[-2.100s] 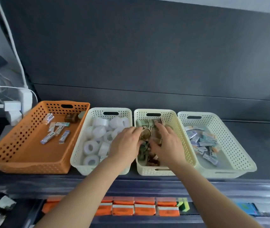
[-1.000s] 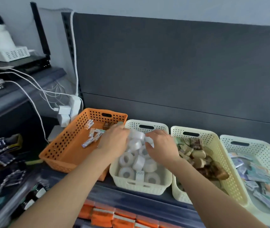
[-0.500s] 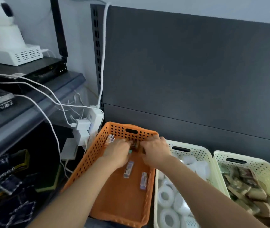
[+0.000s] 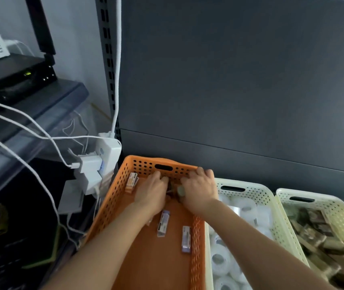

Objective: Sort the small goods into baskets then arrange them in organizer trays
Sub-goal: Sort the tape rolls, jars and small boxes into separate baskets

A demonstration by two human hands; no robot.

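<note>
My right hand (image 4: 200, 191) pinches a small grey-green piece (image 4: 180, 191) at the far end of the orange basket (image 4: 112, 201). My left hand (image 4: 152, 191) curls beside it over dark goods; whether it grips any, I cannot tell. Two slim packets (image 4: 163, 223) lie nearer me. Alongside stands a cream basket (image 4: 240, 183) of white tape rolls (image 4: 219, 258).

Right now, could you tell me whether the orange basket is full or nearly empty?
Nearly empty: the orange basket shows mostly bare floor and a few small packets.
</note>
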